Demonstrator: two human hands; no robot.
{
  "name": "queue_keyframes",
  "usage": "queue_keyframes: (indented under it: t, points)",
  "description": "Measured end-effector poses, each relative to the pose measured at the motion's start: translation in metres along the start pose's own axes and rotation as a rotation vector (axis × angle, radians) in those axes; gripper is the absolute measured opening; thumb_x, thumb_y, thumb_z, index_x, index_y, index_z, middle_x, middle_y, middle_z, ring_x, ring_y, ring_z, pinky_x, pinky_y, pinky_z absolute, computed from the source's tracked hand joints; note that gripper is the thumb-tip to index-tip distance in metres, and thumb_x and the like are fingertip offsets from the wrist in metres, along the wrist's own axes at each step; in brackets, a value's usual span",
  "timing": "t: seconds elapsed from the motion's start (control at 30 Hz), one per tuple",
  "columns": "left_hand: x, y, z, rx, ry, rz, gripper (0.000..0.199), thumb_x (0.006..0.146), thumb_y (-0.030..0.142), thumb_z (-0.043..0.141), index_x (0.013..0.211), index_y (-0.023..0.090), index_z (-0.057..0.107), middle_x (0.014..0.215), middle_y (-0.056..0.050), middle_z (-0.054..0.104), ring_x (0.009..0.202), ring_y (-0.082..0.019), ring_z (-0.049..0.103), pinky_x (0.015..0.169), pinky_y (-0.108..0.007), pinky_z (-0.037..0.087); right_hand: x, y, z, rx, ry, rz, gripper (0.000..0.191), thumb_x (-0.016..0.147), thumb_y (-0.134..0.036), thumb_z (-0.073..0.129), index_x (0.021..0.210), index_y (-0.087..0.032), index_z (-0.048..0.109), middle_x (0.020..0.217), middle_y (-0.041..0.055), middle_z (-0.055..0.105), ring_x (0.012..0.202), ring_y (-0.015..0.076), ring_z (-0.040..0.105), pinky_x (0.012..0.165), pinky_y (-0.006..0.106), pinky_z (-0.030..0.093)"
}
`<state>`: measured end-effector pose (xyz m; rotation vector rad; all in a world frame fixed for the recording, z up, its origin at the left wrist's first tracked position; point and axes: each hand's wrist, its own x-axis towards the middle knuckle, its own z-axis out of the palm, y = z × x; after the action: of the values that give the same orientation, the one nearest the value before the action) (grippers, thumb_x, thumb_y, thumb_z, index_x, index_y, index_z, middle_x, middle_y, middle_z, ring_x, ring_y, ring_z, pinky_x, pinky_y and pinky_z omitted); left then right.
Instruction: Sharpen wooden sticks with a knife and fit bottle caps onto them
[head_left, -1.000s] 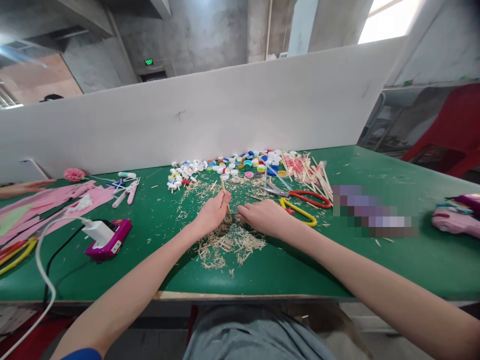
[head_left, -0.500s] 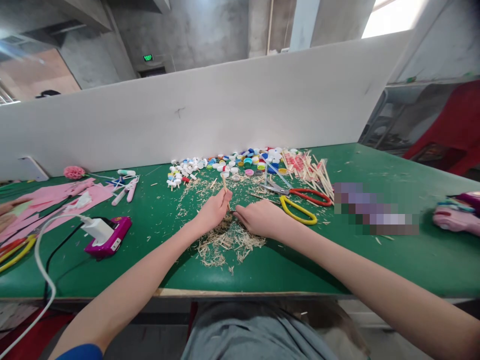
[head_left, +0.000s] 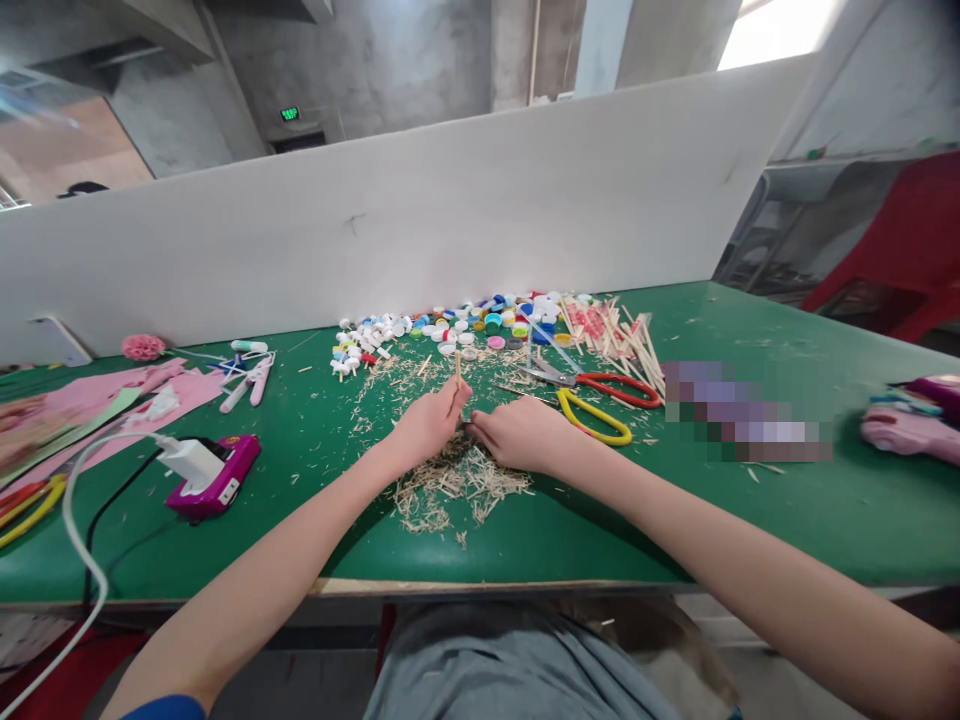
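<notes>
My left hand (head_left: 429, 424) is closed around a thin wooden stick (head_left: 458, 366), whose upper end points up above the fingers. Close beside it, my right hand (head_left: 516, 432) has its fingers pinched together at the stick's lower part. A small dark bit shows at those fingertips, but what it is I cannot make out. Under and in front of both hands lies a heap of wood shavings (head_left: 435, 492). Just beyond my right hand rest scissors with yellow and red handles (head_left: 600, 418).
Many bottle caps (head_left: 491, 322) lie along the white partition (head_left: 405, 230), beside a pile of wooden sticks (head_left: 622, 340). At left are a purple power strip (head_left: 225, 480) with a white plug, glue guns (head_left: 251, 385) and pink sheets (head_left: 191, 390). Another person's hand (head_left: 30, 420) blurs at the far left.
The stick in my left hand now stands more upright. My right hand has hardly moved. At the far left, the other person's hand and a light green strip have shifted. The view has moved slightly.
</notes>
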<state>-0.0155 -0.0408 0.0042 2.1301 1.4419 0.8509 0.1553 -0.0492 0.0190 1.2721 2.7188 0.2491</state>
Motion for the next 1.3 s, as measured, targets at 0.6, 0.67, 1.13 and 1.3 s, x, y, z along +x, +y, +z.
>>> queue_keyframes:
  t: [0.6,0.67,1.13,1.3]
  points:
    - [0.007,-0.018,-0.007,-0.052,0.151,-0.054,0.04,0.1,0.053,0.024,0.089,0.021,0.046,0.064,0.002,0.049,0.056,-0.013,0.047,0.056,-0.025,0.032,-0.015,0.035,-0.013,0.509,0.295,0.074,0.025,0.096,-0.039,0.049,0.106,-0.017,0.054,0.082,0.0007,0.057,0.066,0.0111,0.05,0.064,0.029,0.045]
    - [0.008,-0.02,-0.008,-0.067,0.184,-0.063,0.04,0.1,0.051,0.022,0.087,0.021,0.044,0.065,0.002,0.049,0.058,-0.013,0.048,0.057,-0.025,0.034,-0.014,0.042,-0.015,0.641,0.384,0.095,0.028,0.098,-0.038,0.039,0.114,-0.019,0.051,0.085,0.0034,0.058,0.067,0.0128,0.051,0.064,0.03,0.044]
    - [0.011,-0.025,-0.008,-0.146,0.247,-0.065,0.039,0.098,0.053,0.032,0.083,0.021,0.045,0.058,0.002,0.046,0.05,-0.012,0.044,0.052,-0.026,0.032,0.009,0.042,0.026,0.984,0.251,0.152,0.028,0.092,-0.04,0.06,0.106,-0.016,0.062,0.098,0.0034,0.063,0.083,0.0129,0.06,0.076,0.033,0.053]
    - [0.012,-0.028,-0.01,-0.191,0.345,-0.056,0.039,0.099,0.053,0.029,0.082,0.022,0.043,0.059,0.002,0.044,0.051,-0.011,0.042,0.051,-0.027,0.031,0.01,0.043,0.024,1.201,0.255,0.232,0.03,0.093,-0.038,0.06,0.113,-0.016,0.059,0.099,0.0034,0.062,0.079,0.0117,0.059,0.071,0.03,0.053]
